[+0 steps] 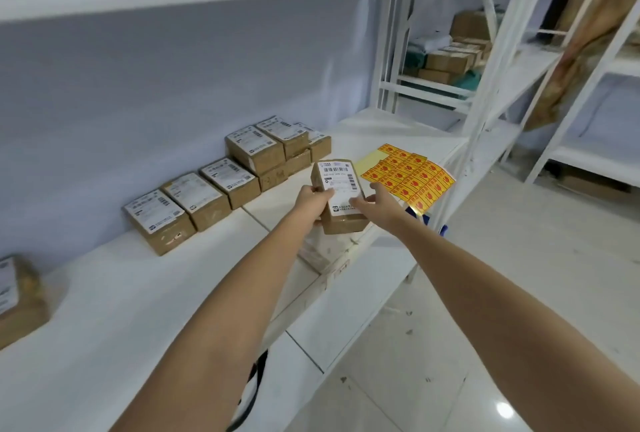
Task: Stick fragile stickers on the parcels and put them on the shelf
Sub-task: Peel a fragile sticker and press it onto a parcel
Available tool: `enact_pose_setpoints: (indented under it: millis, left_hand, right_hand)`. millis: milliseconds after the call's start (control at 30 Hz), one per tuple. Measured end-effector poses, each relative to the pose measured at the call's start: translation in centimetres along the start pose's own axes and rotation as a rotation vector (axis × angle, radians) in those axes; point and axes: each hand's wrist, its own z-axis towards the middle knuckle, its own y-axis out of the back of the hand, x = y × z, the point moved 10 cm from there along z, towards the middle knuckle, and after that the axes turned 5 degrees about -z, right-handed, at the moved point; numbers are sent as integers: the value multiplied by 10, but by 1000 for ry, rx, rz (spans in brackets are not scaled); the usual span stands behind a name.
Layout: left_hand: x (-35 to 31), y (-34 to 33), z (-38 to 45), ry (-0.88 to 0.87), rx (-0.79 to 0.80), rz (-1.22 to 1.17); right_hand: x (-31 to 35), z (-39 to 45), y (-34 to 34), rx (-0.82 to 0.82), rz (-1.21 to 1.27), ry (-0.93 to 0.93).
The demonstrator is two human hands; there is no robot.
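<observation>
Both hands hold one box [341, 196] over the shelf [138, 293]. Left hand [313, 201] fingers wrap its side; right hand [375, 203] fingers grip the other side. Stickers [408, 177] lie nearby.

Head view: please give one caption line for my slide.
Both hands, left and right, hold a parcel beside the sticker sheet.

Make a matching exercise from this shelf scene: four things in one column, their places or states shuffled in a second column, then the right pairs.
1. held parcel
2. sticker sheet
3. row of parcels
4. left hand

A. lies flat near the shelf's right front edge
B. lined up along the back wall
C. grips the parcel's left side
D. held over the shelf by both hands, label up

Pairs: 1-D, 2-A, 3-B, 4-C
</observation>
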Motion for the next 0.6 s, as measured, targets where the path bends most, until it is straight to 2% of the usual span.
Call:
enact_pose_setpoints:
  millis: [200, 333, 600]
  left_hand:
    - [11, -57, 24, 26, -12, 14]
    - [18, -79, 36, 13, -54, 77]
    - [18, -89, 61, -23, -147, 93]
  right_hand:
    - [-55, 23, 34, 82, 19, -79]
    - [-69, 34, 44, 124, 68, -18]
    - [-54, 69, 60, 84, 127, 169]
